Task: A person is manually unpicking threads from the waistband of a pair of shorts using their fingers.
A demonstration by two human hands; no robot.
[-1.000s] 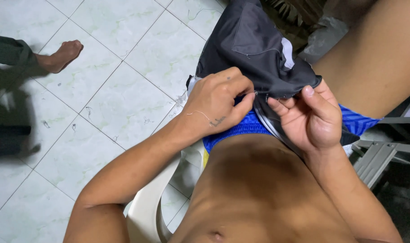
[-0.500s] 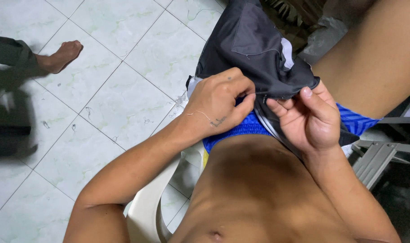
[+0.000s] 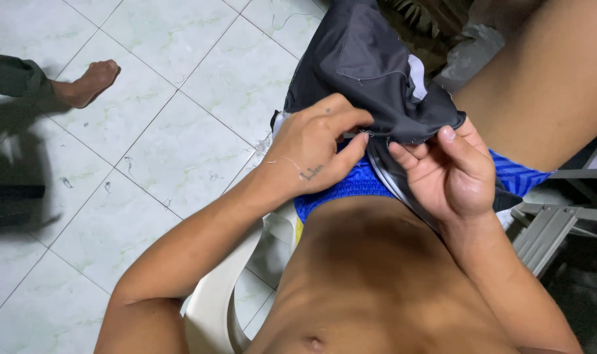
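Pale tiled floor (image 3: 180, 131), white plastic chair (image 3: 213, 308) under the person. Left hand (image 3: 315, 147) and right hand (image 3: 452, 174) both pinch the hem of a dark grey garment (image 3: 370, 72) over the lap, fingers closed on cloth. Another person's bare foot (image 3: 85, 82) sits far left of the grip. Any needle or thread is too small to make out.

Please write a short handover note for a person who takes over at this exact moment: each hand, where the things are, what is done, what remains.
Left hand: fingers pinched on the hem of the dark grey garment, with a thin thread lying across the wrist.
Right hand: thumb and fingers grip the same hem, close beside the left.
Garment: draped over the lap, above the blue shorts; the person sits on a white plastic chair.
Done: cannot tell how much of the hem is worked.
Left: the hem between the two hands is in work; no needle is clearly visible.
Nearby: another person's bare foot on the tiled floor.
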